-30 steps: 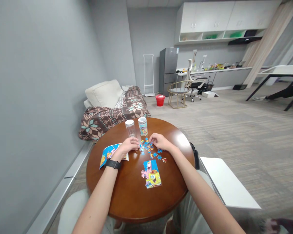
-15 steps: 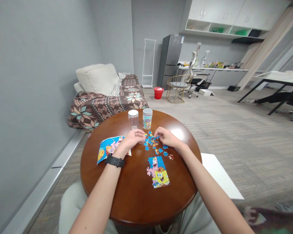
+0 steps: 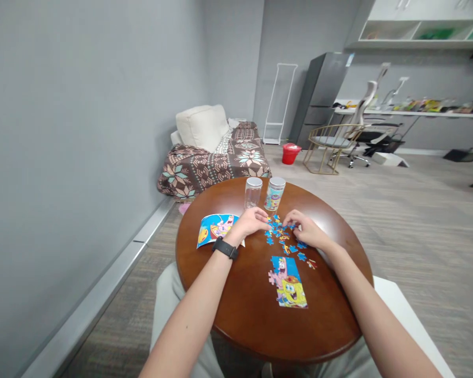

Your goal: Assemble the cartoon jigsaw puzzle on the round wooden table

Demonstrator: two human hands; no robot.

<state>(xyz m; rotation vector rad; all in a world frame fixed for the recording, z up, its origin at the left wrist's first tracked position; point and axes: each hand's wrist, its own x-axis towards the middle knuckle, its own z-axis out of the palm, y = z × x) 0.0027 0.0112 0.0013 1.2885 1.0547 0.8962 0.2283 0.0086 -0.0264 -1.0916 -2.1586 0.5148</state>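
Note:
A loose heap of blue jigsaw puzzle pieces (image 3: 276,227) lies on the round brown table (image 3: 244,294), between my hands. My left hand (image 3: 254,220), with a black watch (image 3: 225,248) at the wrist, rests at the heap's left edge, fingers stretched out. On the right side, my right hand (image 3: 304,228) bends its fingers down around a blue puzzle piece in the heap; its fingertips are partly hidden. Nearer to me lies a joined puzzle section (image 3: 288,283) with a pink and a yellow cartoon figure. A curled picture sheet (image 3: 216,229) lies partly under my left forearm.
Behind the heap stand a clear jar (image 3: 253,193) and a jar with a cartoon label (image 3: 275,194), both lidded. Past the table are a covered sofa (image 3: 216,163), a red bucket (image 3: 290,154) and a gold-framed chair (image 3: 331,142). A grey wall (image 3: 82,131) runs along the left.
The view has turned left, so everything sits farther right in the picture. My hands stay at the heap, and the right fingers have shifted slightly among the pieces.

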